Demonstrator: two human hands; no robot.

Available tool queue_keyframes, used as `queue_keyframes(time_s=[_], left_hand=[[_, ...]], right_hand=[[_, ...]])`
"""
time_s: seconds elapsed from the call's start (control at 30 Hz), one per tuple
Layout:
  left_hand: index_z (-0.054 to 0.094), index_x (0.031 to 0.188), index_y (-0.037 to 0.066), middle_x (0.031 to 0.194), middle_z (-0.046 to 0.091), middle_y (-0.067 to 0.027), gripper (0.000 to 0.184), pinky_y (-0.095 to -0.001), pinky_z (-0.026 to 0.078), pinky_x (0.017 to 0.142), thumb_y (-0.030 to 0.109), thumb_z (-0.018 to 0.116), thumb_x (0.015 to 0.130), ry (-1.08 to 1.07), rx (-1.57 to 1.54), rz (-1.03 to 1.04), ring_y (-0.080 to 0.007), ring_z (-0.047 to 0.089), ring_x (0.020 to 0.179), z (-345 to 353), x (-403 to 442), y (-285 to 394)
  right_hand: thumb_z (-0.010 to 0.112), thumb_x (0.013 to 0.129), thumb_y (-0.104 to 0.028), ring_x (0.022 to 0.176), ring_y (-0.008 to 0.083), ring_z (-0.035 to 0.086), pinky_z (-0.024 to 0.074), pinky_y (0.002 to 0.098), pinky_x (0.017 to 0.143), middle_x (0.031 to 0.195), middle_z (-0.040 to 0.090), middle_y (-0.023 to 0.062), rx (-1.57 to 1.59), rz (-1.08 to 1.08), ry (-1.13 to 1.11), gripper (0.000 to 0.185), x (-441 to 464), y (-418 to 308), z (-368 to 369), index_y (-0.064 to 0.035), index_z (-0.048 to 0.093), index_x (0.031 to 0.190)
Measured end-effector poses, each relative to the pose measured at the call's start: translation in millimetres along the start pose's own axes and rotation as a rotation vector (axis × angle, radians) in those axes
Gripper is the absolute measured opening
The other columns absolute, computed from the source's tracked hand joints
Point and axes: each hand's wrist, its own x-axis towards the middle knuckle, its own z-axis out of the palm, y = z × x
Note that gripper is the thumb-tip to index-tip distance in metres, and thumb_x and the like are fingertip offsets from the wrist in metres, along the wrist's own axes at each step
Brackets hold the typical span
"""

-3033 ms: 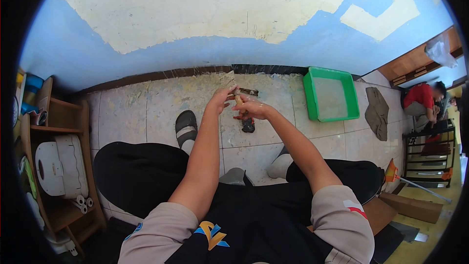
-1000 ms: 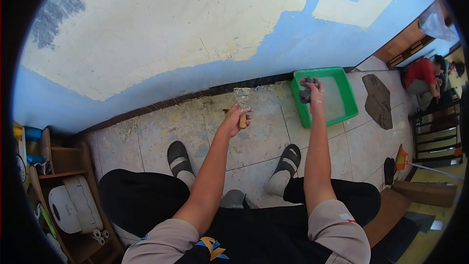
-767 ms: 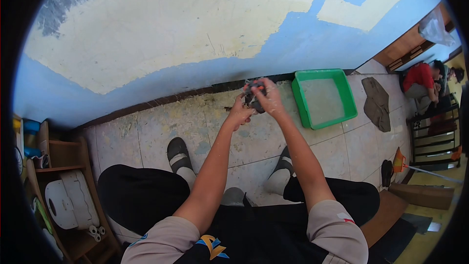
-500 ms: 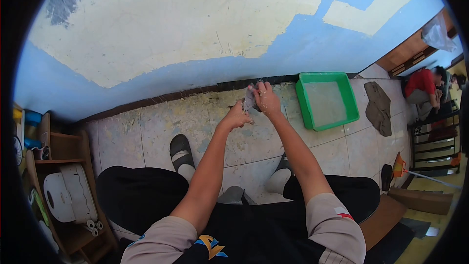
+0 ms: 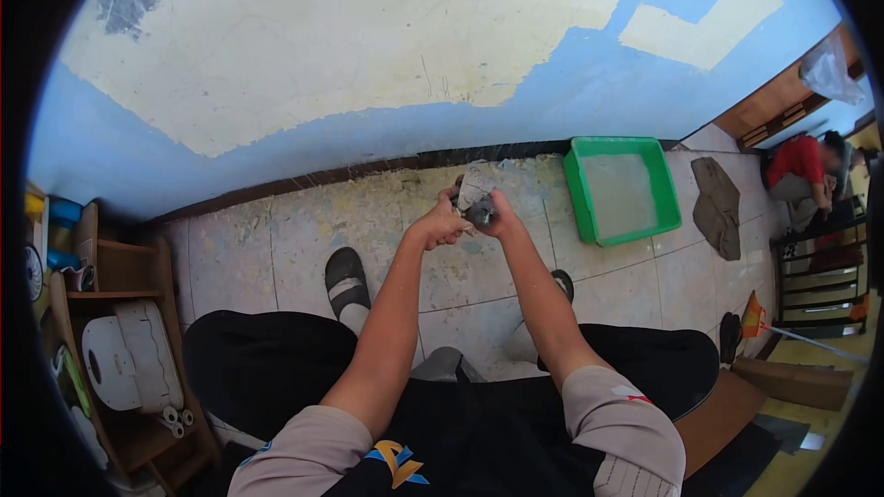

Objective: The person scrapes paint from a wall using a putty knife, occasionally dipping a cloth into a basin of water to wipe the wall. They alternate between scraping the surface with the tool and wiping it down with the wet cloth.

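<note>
- Patchy wall (image 5: 368, 46), cream with ragged-edged blue below, rises over a tile floor (image 5: 230, 267) flecked with pale bits along its base.
- A scraper (image 5: 475, 184) and a dark cloth (image 5: 482, 213) meet just above the floor, between two bare hands at the center of the scene. The flat, smeared blade tilts toward the wall, its lower part covered by the bunched cloth.
- The left hand (image 5: 443, 224) curls its fingers closed around the scraper; the handle is hidden inside the grip.
- The right hand (image 5: 502, 218) grips the cloth against the blade, its fingertips mostly out of sight behind the bundle.
- Dark sandals (image 5: 345, 276) show on either side of the outstretched arms, the right one partly hidden by a forearm.
- To the right of the hands, a green basin (image 5: 576, 189) of cloudy liquid stands near the wall, with a brown garment (image 5: 716, 207) spread on the tiles beyond it.
- Farther right, a person in a red shirt (image 5: 796, 166) sits low beside a black slatted rack (image 5: 822, 273), near a hanging plastic bag (image 5: 829, 71).
- At far left, a wooden shelf (image 5: 120, 271) holds a white case (image 5: 115, 364).
</note>
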Motion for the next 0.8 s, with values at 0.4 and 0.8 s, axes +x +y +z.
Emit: queue_keyframes(time_s=[0.4, 0.8], left_hand=[[0.024, 0.146, 0.009, 0.065, 0.043, 0.0021, 0.08, -0.0244, 0.024, 0.04, 0.002, 0.071, 0.081, 0.054, -0.004, -0.152, -0.0061, 0.033, 0.047, -20, 2, -31], [0.038, 0.123, 0.012, 0.068, 0.041, 0.0035, 0.052, -0.0219, 0.025, 0.038, 0.016, 0.074, 0.085, 0.249, -0.205, 0.036, -0.0042, 0.034, 0.048, -39, 2, -12]], right_hand=[[0.065, 0.092, -0.043, 0.059, 0.0171, 0.058, 0.0472, 0.0307, 0.052, 0.081, 0.066, 0.0032, -0.077, -0.365, 0.359, 0.029, -74, -135, -7, -0.0166, 0.068, 0.103], [0.07, 0.083, -0.043, 0.102, 0.0385, 0.067, 0.0507, 0.0447, 0.092, 0.099, 0.07, 0.0194, -1.848, -0.565, 1.508, 0.058, -141, -231, -167, -0.0087, 0.063, 0.128]])
